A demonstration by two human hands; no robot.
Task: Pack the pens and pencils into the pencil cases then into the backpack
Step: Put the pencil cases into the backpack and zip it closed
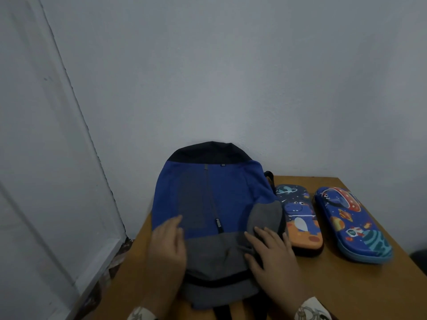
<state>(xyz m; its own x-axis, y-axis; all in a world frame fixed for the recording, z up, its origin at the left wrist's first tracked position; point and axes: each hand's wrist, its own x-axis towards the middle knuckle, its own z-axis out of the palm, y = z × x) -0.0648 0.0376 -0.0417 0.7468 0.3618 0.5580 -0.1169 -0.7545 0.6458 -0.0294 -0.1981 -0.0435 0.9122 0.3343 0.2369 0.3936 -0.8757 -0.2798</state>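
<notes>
A blue, grey and black backpack [215, 199] lies flat on the wooden table [360, 289], its top toward the wall. My left hand [167, 248] rests on its left side with straight fingers. My right hand [270, 252] lies on the grey lower right part, fingers spread. To the right of the backpack sits a pencil case with a dinosaur print [298, 218], zipped. Further right lies a second blue pencil case with a rocket and planets [351, 225], also zipped. No pens or pencils show.
The table stands against a pale wall [231, 77]. A white door [46, 181] is at the left, with patterned floor [108, 269] below it. The table's right edge runs diagonally near the frame's right side.
</notes>
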